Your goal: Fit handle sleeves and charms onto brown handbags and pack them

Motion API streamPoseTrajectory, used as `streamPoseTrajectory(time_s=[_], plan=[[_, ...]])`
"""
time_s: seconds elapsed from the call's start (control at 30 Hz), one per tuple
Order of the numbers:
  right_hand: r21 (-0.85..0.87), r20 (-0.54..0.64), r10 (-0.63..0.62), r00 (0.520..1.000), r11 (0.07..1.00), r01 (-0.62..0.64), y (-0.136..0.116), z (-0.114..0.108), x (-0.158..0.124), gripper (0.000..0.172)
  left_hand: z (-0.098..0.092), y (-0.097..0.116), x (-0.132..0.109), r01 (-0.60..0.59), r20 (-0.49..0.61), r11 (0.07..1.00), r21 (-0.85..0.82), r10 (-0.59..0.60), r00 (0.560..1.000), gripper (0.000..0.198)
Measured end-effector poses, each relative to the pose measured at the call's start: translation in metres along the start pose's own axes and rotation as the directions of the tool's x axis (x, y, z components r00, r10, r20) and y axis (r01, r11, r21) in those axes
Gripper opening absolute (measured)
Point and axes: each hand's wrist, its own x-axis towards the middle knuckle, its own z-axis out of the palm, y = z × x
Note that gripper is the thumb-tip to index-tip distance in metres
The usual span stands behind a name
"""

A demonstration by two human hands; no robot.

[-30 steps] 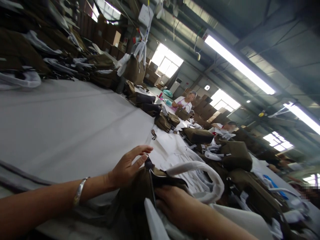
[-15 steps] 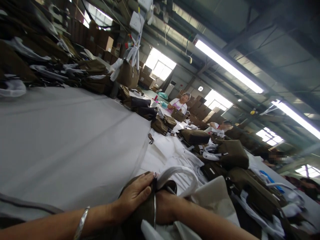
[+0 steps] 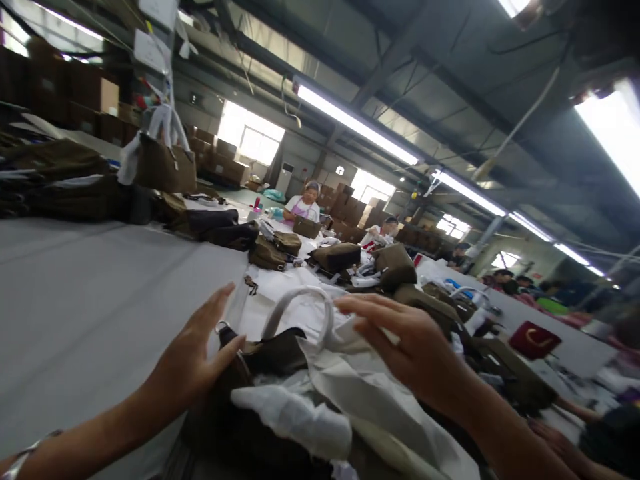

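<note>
My left hand (image 3: 193, 357) lies flat against the side of a dark olive bag (image 3: 270, 357), fingers stretched out, thumb near a metal ring at the bag's corner. My right hand (image 3: 407, 343) hovers over the bag with its fingers spread, fingertips touching white cloth (image 3: 370, 393) that spills from the bag. A white wrapped handle (image 3: 300, 310) arches up between the two hands. White stuffing paper (image 3: 295, 417) shows in front of the bag. Neither hand grips anything.
A long grey table (image 3: 95, 293) stretches away to the left. Several olive bags (image 3: 335, 257) lie further along it, with stacks of bags (image 3: 65, 180) at the far left. Other people (image 3: 304, 202) sit working at the far end. A red pouch (image 3: 534, 339) lies at the right.
Both hands have let go of the bag's zipper end and opened. The right hand rose above the white cloth. The view swung right and levelled.
</note>
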Motion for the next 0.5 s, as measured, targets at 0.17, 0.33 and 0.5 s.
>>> streamPoseTrajectory(time_s=[0.17,0.33,0.5], plan=[[-0.096,-0.585,0.471,0.66,0.768,-0.633,0.047,-0.02,-0.146,0.04,-0.015,0.091,0.016,-0.311,0.33,0.873,-0.376,0.44,0.835,0.039],[0.521,-0.205,0.89,0.408,0.452,-0.724,0.077,0.062,-0.224,0.084,0.012,0.165,0.032,-0.133,0.791,0.884,-0.448,0.462,0.402,0.071],[0.945,0.07,0.875,0.48,0.096,-0.313,0.055,0.102,-0.197,0.075,0.068,0.176,0.04,-0.453,0.849,0.833,-0.317,0.462,0.256,0.091]])
